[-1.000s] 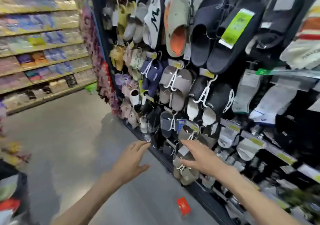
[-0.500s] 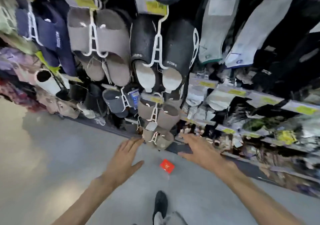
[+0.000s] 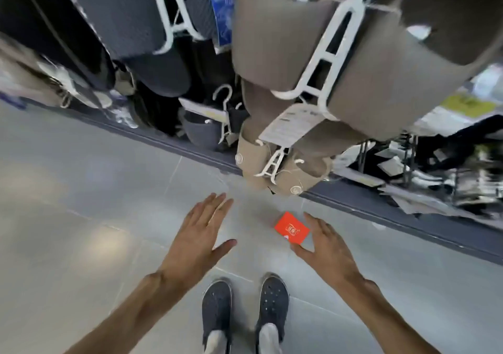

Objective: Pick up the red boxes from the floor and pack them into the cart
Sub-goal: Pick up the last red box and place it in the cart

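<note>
A red box (image 3: 292,228) lies flat on the pale grey tiled floor (image 3: 81,217), just in front of the dark base rail (image 3: 408,217) of a shop display rack. The right hand (image 3: 324,247) is spread beside it, fingers straight along the box's right edge and thumb at its near corner; whether skin touches the box cannot be told. The left hand (image 3: 197,239) hovers wide and flat, palm down, apart from the box to its left, holding nothing. Below the hands stand two dark perforated clogs (image 3: 272,302) side by side on the tiles. Soft patches of light glare on the floor at the left. Above, taupe slippers on white plastic hangers (image 3: 321,62) hang close to the camera, with a paper tag (image 3: 292,125) dangling, a smaller beige pair (image 3: 280,168) low over the rail, and dark grey slippers (image 3: 152,40) to the left. Blurred packaged goods fill the low shelves at the right
</note>
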### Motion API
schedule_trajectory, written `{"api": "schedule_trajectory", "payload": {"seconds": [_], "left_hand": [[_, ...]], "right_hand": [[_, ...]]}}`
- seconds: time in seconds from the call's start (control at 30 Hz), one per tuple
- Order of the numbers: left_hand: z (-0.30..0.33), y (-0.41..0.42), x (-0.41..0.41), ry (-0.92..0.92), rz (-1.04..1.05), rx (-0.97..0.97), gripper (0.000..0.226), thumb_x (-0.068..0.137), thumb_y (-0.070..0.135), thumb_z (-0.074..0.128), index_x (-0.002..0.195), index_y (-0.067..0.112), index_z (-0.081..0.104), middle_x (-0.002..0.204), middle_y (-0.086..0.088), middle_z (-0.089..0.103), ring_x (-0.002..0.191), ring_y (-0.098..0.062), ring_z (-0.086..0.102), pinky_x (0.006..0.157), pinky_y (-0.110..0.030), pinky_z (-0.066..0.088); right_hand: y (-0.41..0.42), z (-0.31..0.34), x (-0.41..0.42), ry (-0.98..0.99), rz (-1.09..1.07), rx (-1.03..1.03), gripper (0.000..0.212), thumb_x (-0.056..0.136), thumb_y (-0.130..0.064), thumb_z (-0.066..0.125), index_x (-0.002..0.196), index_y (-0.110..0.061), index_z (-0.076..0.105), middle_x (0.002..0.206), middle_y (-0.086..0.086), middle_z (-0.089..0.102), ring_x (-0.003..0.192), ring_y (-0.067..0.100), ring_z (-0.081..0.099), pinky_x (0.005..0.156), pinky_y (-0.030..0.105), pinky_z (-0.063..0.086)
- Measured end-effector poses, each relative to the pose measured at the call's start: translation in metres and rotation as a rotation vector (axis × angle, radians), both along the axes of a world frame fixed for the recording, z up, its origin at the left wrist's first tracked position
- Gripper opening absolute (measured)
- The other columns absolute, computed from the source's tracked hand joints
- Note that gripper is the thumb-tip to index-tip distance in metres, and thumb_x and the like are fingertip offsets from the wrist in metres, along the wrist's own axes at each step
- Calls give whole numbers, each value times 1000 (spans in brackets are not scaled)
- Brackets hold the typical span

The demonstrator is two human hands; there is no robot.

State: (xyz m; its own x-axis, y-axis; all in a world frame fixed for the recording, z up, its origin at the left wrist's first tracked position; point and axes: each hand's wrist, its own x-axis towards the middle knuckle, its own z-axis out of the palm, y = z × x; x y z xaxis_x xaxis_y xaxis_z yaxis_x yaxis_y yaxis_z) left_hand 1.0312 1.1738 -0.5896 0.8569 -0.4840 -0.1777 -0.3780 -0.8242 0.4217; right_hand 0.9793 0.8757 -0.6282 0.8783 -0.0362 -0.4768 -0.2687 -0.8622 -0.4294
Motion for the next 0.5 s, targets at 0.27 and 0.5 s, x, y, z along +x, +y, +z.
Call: {"api": "schedule_trajectory", "payload": {"seconds": [0.27, 0.5], "left_hand": [[-169, 19, -24, 57, -19, -100, 78, 94, 44, 60, 156, 24, 16, 160, 4, 24, 148, -12, 17, 118, -38, 22], [-220, 36, -46, 105, -18, -111, 77, 92, 50, 53, 155, 23, 18, 155, 4, 33, 144, -13, 26, 115, -33, 23]], "right_hand": [[5, -219, 5, 30, -69, -139, 98, 77, -60, 71, 151, -12, 27, 144, 11, 44, 134, 30, 40, 113, 43, 31], [5, -290, 0, -17, -93, -243, 100, 66, -47, 85, 144, -9, 35, 131, 13, 54, 118, 32, 52, 105, 42, 39]]}}
